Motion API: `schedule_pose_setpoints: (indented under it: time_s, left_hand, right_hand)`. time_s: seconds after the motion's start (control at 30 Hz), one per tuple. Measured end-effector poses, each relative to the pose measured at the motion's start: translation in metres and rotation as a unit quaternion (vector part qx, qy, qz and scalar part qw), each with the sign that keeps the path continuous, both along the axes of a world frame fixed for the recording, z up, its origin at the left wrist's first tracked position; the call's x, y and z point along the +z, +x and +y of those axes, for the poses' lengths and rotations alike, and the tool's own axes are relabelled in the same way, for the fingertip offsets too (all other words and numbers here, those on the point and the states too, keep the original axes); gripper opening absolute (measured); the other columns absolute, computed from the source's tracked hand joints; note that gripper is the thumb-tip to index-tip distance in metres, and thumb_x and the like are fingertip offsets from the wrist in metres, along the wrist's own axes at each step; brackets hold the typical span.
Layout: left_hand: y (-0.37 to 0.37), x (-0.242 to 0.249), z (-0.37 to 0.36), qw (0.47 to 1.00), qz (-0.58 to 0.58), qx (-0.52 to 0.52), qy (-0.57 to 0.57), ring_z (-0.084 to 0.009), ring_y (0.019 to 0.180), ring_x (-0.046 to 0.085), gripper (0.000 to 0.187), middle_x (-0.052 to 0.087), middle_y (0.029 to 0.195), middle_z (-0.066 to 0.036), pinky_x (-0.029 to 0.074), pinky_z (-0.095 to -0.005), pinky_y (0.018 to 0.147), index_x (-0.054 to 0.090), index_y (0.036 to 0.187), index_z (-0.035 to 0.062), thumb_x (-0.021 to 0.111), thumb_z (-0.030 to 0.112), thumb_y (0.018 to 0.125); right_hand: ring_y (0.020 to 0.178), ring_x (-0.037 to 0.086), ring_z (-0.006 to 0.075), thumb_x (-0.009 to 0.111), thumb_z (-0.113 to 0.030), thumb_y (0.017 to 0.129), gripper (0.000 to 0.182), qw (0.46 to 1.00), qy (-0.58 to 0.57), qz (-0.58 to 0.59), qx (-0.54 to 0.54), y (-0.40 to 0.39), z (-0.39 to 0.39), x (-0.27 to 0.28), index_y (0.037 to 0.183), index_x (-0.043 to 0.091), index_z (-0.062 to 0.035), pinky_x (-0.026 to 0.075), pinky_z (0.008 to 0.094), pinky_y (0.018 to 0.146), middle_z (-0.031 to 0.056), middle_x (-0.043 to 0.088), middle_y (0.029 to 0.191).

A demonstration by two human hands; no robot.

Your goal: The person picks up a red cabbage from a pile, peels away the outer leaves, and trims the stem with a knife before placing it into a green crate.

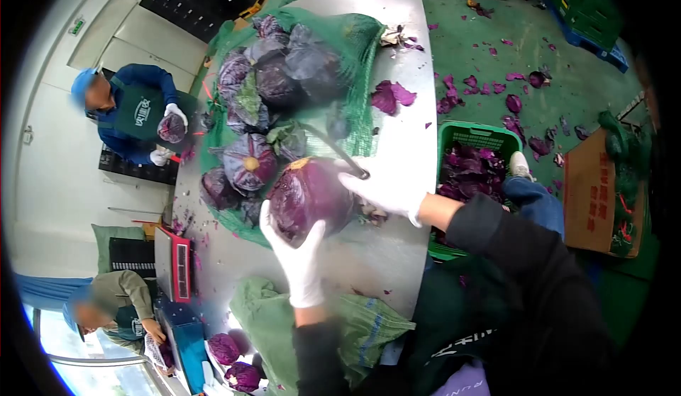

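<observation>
A large purple cabbage (312, 197) is held above the metal table (369, 268). Thumb and fingers of my left hand (298, 261), in a white glove, cup it from below. My right hand (386, 187), also gloved in white, is at the cabbage's right side with its fingers closed on a thin knife (333, 146). The knife's blurred blade points up and left; its grip is mostly hidden. Just beyond, several purple cabbages (284, 77) lie in and on a green mesh bag (365, 48).
A green crate (479, 130) of purple leaves stands right of the table, by a shoe. A green sack (277, 318) lies at the near side. Two co-workers are at left, near a red-framed scale (182, 265). A cardboard box (589, 190) stands far right; leaves litter the floor.
</observation>
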State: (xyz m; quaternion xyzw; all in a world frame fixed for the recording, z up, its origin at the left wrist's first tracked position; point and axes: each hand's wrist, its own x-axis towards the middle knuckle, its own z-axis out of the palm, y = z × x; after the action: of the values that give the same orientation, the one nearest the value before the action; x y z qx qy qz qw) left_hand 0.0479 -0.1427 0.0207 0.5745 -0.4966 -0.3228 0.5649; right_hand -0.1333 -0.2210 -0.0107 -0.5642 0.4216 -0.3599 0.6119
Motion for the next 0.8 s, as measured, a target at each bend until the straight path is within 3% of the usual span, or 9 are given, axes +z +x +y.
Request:
schedule_pose_setpoints:
  time_s: [0.1,0.17,0.23,0.37,0.43,0.53,0.67,0.7,0.8]
  left_hand:
    - [-0.011,0.029,0.029,0.995,-0.075,-0.058,0.033,-0.0285,0.134,0.043,0.100,0.040,0.146,-0.015,0.033,-0.0424,0.116,0.029,0.152,0.0052,0.084,0.007,0.068]
    - [-0.023,0.031,0.049,0.989,-0.100,-0.094,0.061,-0.0291,0.135,0.043,0.100,0.042,0.146,-0.017,0.032,-0.0418,0.117,0.032,0.151,0.0027,0.084,0.010,0.067]
    - [-0.038,0.026,0.066,0.976,-0.141,-0.134,0.096,-0.0284,0.136,0.043,0.099,0.044,0.146,-0.018,0.033,-0.0413,0.116,0.033,0.151,0.0024,0.085,0.012,0.068]
    - [-0.068,-0.005,0.083,0.963,-0.132,-0.195,0.130,-0.0243,0.129,0.048,0.098,0.044,0.144,-0.014,0.040,-0.0387,0.111,0.029,0.152,0.0040,0.085,0.012,0.072]
    - [-0.085,0.006,0.082,0.969,-0.045,-0.164,0.178,-0.0245,0.128,0.048,0.094,0.045,0.142,-0.014,0.040,-0.0395,0.111,0.031,0.150,0.0043,0.084,0.011,0.073]
    - [-0.090,0.012,0.078,0.966,0.012,-0.164,0.202,-0.0248,0.130,0.047,0.090,0.045,0.141,-0.014,0.040,-0.0396,0.110,0.031,0.149,0.0042,0.078,0.000,0.073]
    - [-0.073,-0.006,0.073,0.964,-0.057,-0.199,0.167,-0.0246,0.129,0.047,0.089,0.046,0.140,-0.014,0.037,-0.0394,0.113,0.035,0.148,0.0039,0.080,0.003,0.071]
    - [-0.073,-0.006,0.073,0.963,-0.056,-0.201,0.172,-0.0246,0.129,0.047,0.089,0.046,0.140,-0.014,0.036,-0.0394,0.113,0.035,0.148,0.0038,0.080,0.003,0.071]
    - [-0.078,-0.002,0.069,0.961,-0.049,-0.202,0.182,-0.0249,0.129,0.047,0.088,0.047,0.139,-0.014,0.036,-0.0393,0.113,0.035,0.148,0.0033,0.078,0.002,0.071]
  right_hand:
    - [0.074,0.056,0.0055,0.062,-0.034,0.099,0.045,0.990,0.122,-0.065,-0.024,-0.034,0.054,0.020,0.134,0.060,-0.0063,0.049,0.0230,0.067,0.0028,0.067,0.092]
    - [0.056,0.055,0.0062,0.064,-0.030,0.098,0.046,0.984,0.145,-0.068,-0.072,-0.055,0.096,0.023,0.135,0.059,-0.0044,0.046,0.0233,0.054,0.0009,0.063,0.077]
    - [0.056,0.056,0.0065,0.064,-0.028,0.097,0.046,0.975,0.192,-0.061,-0.097,-0.069,0.136,0.008,0.135,0.059,-0.0034,0.047,0.0241,0.053,0.0005,0.061,0.071]
    - [0.060,0.058,0.0069,0.064,-0.029,0.097,0.047,0.950,0.260,-0.097,-0.143,-0.089,0.184,-0.011,0.135,0.057,-0.0024,0.048,0.0243,0.055,0.0028,0.065,0.085]
    - [0.065,0.060,0.0118,0.065,-0.022,0.093,0.047,0.966,0.230,-0.070,-0.098,-0.105,0.187,-0.012,0.134,0.055,-0.0011,0.051,0.0281,0.062,0.0077,0.066,0.099]
    - [0.080,0.060,0.0218,0.056,-0.006,0.088,0.047,0.983,-0.038,0.091,-0.155,-0.112,0.184,-0.023,0.135,0.050,-0.0003,0.052,0.0320,0.076,0.0159,0.056,0.111]
    - [0.060,0.062,0.0299,0.052,-0.019,0.098,0.055,0.949,-0.192,0.244,-0.044,-0.128,0.179,-0.017,0.151,0.038,-0.0144,0.054,0.0381,0.052,0.0132,0.059,0.091]
    - [0.053,0.059,0.0274,0.053,-0.019,0.096,0.052,0.913,-0.276,0.295,-0.066,-0.128,0.181,-0.018,0.146,0.043,-0.0096,0.050,0.0368,0.045,0.0113,0.058,0.079]
    - [0.053,0.058,0.0277,0.054,-0.013,0.093,0.037,0.914,-0.306,0.262,-0.048,-0.116,0.181,-0.033,0.126,0.052,0.0031,0.048,0.0370,0.045,0.0133,0.057,0.075]
